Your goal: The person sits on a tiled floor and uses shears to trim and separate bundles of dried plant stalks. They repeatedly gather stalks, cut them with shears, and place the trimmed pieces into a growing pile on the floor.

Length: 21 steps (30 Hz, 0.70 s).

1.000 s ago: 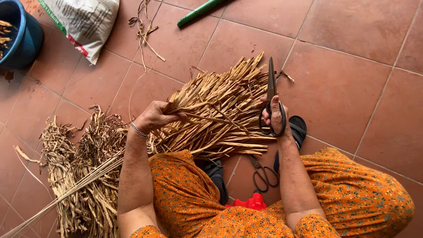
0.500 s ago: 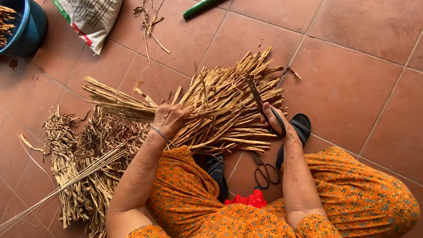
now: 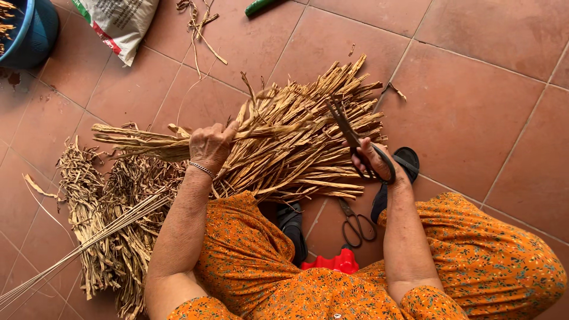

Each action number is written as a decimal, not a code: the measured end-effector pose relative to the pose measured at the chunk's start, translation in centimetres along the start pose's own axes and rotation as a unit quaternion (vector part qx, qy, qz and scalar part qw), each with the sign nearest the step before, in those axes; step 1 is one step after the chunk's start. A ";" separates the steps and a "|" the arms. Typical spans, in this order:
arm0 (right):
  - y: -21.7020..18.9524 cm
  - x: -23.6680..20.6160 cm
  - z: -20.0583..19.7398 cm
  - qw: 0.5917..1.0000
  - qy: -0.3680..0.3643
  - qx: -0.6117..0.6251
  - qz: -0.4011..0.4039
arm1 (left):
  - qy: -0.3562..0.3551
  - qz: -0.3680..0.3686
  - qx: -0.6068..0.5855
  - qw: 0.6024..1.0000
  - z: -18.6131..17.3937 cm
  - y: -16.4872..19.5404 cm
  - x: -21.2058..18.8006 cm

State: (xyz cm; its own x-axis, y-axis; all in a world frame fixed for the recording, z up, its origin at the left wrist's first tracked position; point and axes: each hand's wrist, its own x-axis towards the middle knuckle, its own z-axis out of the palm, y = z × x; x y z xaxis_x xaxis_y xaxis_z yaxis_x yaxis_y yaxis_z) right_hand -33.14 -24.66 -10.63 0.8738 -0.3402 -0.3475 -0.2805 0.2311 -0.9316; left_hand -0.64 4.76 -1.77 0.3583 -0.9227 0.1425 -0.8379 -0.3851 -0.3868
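Note:
My left hand grips a bundle of dried tan stalks, held level above the floor with its ends pointing left. My right hand holds large black scissors, blades slightly apart and pointing up-left over a big fan-shaped pile of dried stalks lying on the terracotta tiles. The scissor tips lie close to the right end of the held bundle. A silver bracelet circles my left wrist.
A second, smaller pair of scissors lies on the floor between my knees, by a red plastic stool and black sandals. Darker dried stalks and thin sticks lie left. A blue bucket, a white sack and a green object stand farther off.
My left hand has lifted a bundle of stalks out of the pile and swung it left. My right hand has tilted the scissors from upright toward the bundle.

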 end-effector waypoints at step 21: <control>3.2 2.0 2.7 0.996 -0.053 0.003 0.070 | 0.166 0.014 -0.046 0.985 -0.2 -1.9 -0.9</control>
State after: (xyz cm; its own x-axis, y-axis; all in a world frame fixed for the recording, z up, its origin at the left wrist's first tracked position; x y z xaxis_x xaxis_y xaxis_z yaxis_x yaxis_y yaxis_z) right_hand -31.20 -22.15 -13.98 0.8635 -0.2066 -0.4600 -0.3998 0.2753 -0.8743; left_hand 0.54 6.31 -0.97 0.1929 -0.8823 0.4292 -0.8850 -0.3454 -0.3122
